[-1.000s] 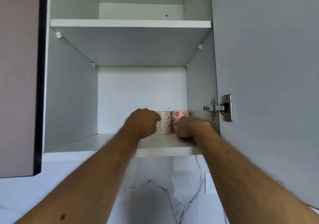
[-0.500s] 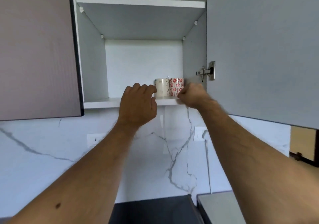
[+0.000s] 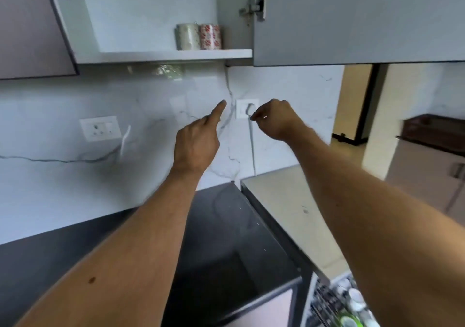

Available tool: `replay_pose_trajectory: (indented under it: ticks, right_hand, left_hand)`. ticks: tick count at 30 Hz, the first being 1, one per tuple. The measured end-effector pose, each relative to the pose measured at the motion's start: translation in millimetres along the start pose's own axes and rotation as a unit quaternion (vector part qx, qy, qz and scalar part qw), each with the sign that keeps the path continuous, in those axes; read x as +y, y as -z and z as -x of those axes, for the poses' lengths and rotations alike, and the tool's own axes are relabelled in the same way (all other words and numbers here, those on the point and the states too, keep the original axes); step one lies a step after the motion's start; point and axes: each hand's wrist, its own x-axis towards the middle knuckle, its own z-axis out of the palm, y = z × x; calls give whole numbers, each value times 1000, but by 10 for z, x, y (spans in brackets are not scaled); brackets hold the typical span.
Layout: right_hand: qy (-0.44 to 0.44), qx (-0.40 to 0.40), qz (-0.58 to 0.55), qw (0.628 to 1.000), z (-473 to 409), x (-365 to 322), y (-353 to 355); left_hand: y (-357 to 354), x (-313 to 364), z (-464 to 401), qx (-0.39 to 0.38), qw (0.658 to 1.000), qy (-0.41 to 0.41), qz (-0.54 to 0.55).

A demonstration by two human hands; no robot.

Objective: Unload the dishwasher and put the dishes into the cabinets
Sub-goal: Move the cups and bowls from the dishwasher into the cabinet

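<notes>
Both hands hung empty below the shelf: left hand (image 3: 196,137) loosely extended, right hand (image 3: 275,120) curled. Two mugs (image 3: 198,37) sat shelved at twelve o'clock; the dishwasher rack (image 3: 337,304), at five o'clock, likely deserved a two-handed reach.

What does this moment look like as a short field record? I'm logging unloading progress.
mugs: pale mug and red-flowered mug side by side, upright, at the right end of the cabinet shelf
cabinet door: open
left hand: empty, forefinger extended
right hand: empty, fingers curled
dishwasher rack: dishes inside, bottom right
</notes>
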Motion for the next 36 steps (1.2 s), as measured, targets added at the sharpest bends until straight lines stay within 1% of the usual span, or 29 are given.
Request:
replay_pose_trajectory:
  ticks: [4, 6, 9, 12, 18, 22, 26, 28, 33, 36]
  right_hand:
    - [-75, -35, 1, 997, 614, 286, -55]
    - [-116, -42, 3, 992, 871, 429, -32]
    - [-151, -29, 24, 988, 1257, 662, 43]
    - [-177, -27, 44, 983, 1641, 912, 92]
    - [-232, -54, 53, 970, 2611, 1566, 44]
    - [-286, -66, 42, 955, 3204, 2017, 84]
    - [-312, -93, 52, 944, 3750, 2481, 283]
    - [-318, -102, 53, 941, 4007, 2726, 425]
    - [-335, -105, 52, 935, 4519, 3344, 749]
    - [-352, -99, 27, 930, 4715, 3683, 831]
  left_hand:
    - [-78, 415, 450, -25, 998, -53, 17]
    - [-148, 596, 674, -58, 995, -68, 39]
    - [-193, 922, 966, -107, 986, -86, 97]
    - [-186, 1253, 1220, -137, 981, -87, 105]
    - [-314, 1858, 1926, -212, 952, -118, 187]
    - [-409, 2409, 2205, -270, 935, -129, 189]
    - [-420, 3135, 2399, -323, 909, -102, 243]
    - [-437, 3530, 2497, -334, 897, -113, 266]
    - [-454, 4313, 2667, -381, 873, -145, 269]
    - [-467, 4621, 2730, -383, 874, -157, 256]
